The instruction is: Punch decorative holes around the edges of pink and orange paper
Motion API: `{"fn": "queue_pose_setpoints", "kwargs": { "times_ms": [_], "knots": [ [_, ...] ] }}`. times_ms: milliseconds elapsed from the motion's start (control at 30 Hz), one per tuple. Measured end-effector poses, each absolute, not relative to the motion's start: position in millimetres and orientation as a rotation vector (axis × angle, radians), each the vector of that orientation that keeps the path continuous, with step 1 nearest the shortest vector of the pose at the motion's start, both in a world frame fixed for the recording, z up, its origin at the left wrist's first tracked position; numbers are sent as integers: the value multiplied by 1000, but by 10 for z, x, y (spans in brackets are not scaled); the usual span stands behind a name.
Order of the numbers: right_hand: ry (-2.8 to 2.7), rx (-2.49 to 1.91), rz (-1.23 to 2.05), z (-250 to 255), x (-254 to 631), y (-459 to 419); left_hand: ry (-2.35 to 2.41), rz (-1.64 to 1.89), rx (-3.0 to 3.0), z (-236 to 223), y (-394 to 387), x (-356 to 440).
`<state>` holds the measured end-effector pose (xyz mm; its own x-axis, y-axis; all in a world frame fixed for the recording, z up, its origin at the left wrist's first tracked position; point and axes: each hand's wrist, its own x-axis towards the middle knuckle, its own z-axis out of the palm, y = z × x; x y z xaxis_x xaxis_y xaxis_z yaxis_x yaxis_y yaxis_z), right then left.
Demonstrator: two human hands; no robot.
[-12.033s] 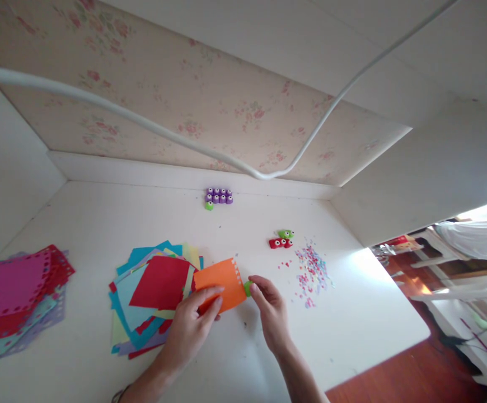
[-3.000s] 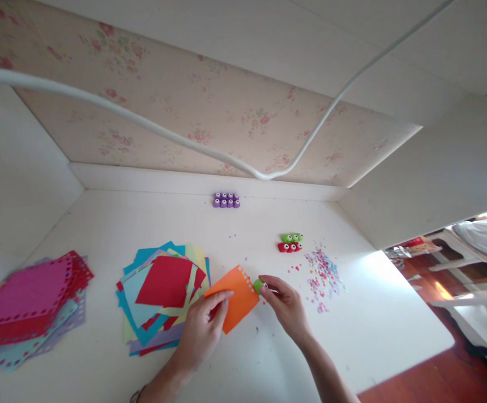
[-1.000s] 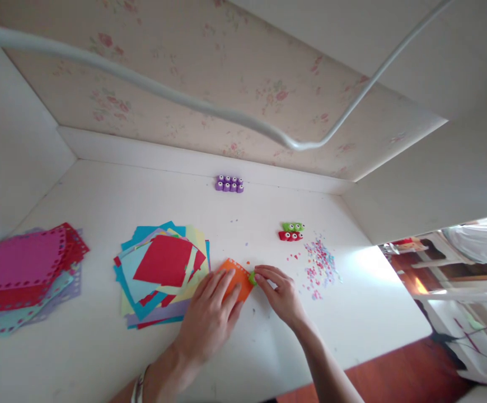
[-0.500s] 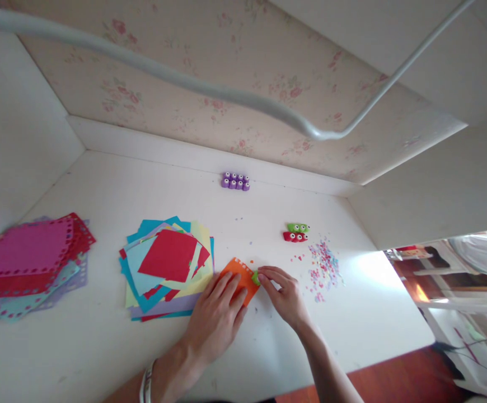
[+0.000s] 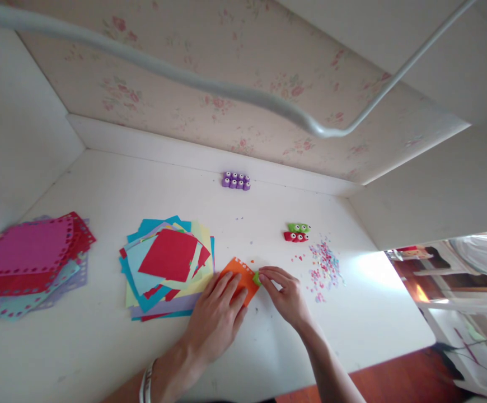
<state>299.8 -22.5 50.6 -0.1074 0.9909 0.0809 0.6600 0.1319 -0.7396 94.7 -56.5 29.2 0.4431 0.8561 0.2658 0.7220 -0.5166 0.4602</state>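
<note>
My left hand (image 5: pixel 217 317) lies with fingers spread over an orange paper sheet (image 5: pixel 248 281), pressing it to the white table. A row of small cut-outs runs along the sheet's far edge. At its right corner, a small green paper punch (image 5: pixel 256 278) sits against the edge, pinched between the thumb and fingers of my right hand (image 5: pixel 284 292). My fingers cover much of the punch. Just beyond the sheet is a tiny orange paper bit (image 5: pixel 252 261). Left of my left hand is a pile of coloured paper sheets (image 5: pixel 172 254), a red one on top.
Punched sheets (image 5: pixel 29 246) in pink, red and pale blue lie stacked at far left. Purple punches (image 5: pixel 235 181) stand near the back ledge. A green punch (image 5: pixel 298 228) and a red punch (image 5: pixel 296 237) sit at right, beside scattered paper confetti (image 5: pixel 324 263). A pale cable (image 5: pixel 226 92) crosses above.
Both hands stay almost where they were, on the orange sheet and the green punch. The view has shifted very slightly.
</note>
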Motion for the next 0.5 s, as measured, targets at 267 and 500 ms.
{"fn": "queue_pose_setpoints", "kwargs": {
  "times_ms": [267,500],
  "knots": [
    [-1841,-1590,720,486,3017,-226,1357,689,2433,286,-561,937],
    [-1859,-1547,477,464,2963,-93,1357,667,2450,280,-556,935]
  ]
}}
